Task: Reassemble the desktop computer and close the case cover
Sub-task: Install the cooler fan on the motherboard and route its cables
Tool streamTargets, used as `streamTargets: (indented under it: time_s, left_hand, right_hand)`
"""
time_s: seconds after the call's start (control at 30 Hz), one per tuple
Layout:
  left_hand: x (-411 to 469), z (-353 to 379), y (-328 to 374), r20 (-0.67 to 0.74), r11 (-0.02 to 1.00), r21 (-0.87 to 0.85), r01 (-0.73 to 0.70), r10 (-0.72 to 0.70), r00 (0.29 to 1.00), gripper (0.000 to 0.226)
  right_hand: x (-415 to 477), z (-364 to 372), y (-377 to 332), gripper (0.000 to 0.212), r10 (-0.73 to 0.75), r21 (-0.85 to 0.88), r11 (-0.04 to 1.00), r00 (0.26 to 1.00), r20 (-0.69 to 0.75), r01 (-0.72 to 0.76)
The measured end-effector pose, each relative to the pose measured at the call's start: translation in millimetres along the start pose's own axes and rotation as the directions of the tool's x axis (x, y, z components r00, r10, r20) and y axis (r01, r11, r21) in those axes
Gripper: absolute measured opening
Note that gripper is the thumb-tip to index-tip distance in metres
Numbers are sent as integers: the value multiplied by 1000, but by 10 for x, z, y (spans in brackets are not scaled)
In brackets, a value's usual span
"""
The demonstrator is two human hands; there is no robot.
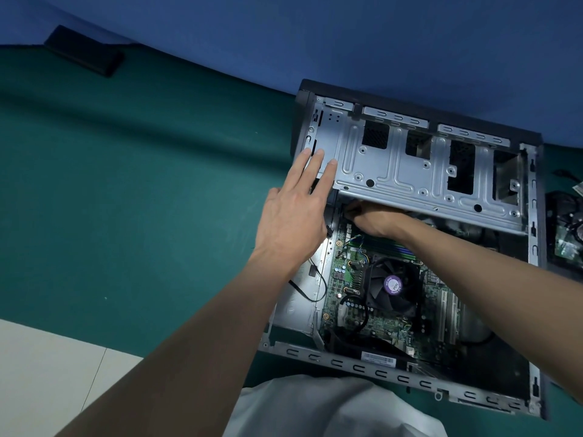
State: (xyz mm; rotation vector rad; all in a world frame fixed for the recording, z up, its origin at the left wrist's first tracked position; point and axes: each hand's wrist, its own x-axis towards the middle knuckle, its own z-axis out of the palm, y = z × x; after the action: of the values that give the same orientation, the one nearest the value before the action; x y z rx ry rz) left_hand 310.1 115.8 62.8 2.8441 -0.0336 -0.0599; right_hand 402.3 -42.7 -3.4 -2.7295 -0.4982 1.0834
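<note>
- Steadying the metal drive cage (410, 171) looks like the job of the left hand (293, 216): its fingers (315, 165) lie straight and spread on the cage's left end, gripping nothing, probably so the cage does not shift.
- The right hand (375, 220) reaches in under the cage's near edge, at the far left corner of the motherboard (347, 279). Its fingers are hidden by the metal, so I cannot tell whether they hold anything. A connector there is the likely target.
- The computer case (378, 372) lies on its side on the green surface (126, 184) with the open side up, right in front of the person, so everything inside is within reach from above. No cover is on it.
- The CPU fan (392, 290) sits mounted mid-board, and a thin black cable (315, 288) loops loose over the case's left wall.
- Loose parts (568, 234) lie just beside the case on the right, and a flat black object (83, 50) lies well apart at the far left.
- Judged from this, reassembly is mid-way, with closing the case a later step.
</note>
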Motion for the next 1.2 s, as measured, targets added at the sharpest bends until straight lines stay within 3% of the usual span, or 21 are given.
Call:
streamTargets:
  time_s: [0.2, 0.37, 0.87, 1.2]
  left_hand:
    - [4, -8, 0, 0, 1000, -5, 1, -1, 1000, 76]
    - [4, -3, 1, 2, 1000, 0, 3, -3, 1000, 77]
    - [5, 1, 0, 3, 1000, 2, 5, -5, 1000, 76]
    - [11, 0, -2, -1, 1000, -2, 8, -8, 1000, 77]
  right_hand:
    - [-14, -6, -24, 31, 28, -11, 1000, 999, 44, -27]
    - [-48, -11, -31, 30, 35, -68, 997, 999, -14, -36]
    - [-39, 14, 33, 28, 46, 12, 999, 999, -24, -46]
    - [-37, 3, 13, 29, -41, -22, 999, 999, 12, 41]
